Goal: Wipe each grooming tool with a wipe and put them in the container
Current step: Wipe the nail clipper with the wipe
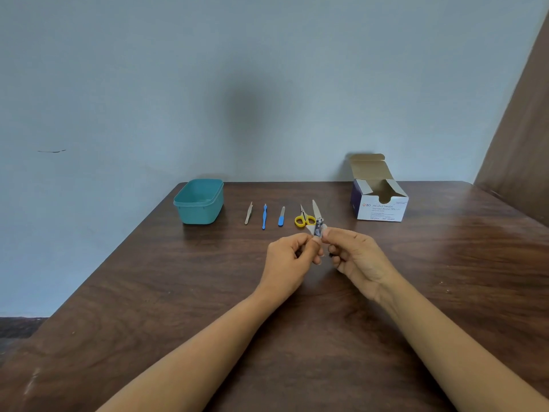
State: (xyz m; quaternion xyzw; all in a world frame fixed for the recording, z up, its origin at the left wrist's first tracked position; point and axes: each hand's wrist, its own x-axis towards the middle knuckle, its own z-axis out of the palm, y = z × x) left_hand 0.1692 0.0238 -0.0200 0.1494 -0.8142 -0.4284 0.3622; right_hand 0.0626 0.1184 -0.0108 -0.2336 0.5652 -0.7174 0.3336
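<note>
At the left of the frame's middle band a teal container [198,200] sits open on the brown wooden table [148,292], near its far edge. To its right four tools lie in a row, well apart from one another: tweezers [249,213], a slim blue tool [264,216], a blue-handled nail file [281,216], and yellow-handled scissors [303,217]. Just right of the scissors, near the centre of the frame, the person holds a metal nail clipper [318,226] upright above the table. The left hand [292,257] has its fingers curled and pinches the clipper's lower end. The right hand [353,254] pinches a pale wipe [310,229] against the clipper. A thin metal blade rises behind it; whether that belongs to the clipper I cannot tell. Further right stands an open box of alcohol swabs [381,208].
</note>
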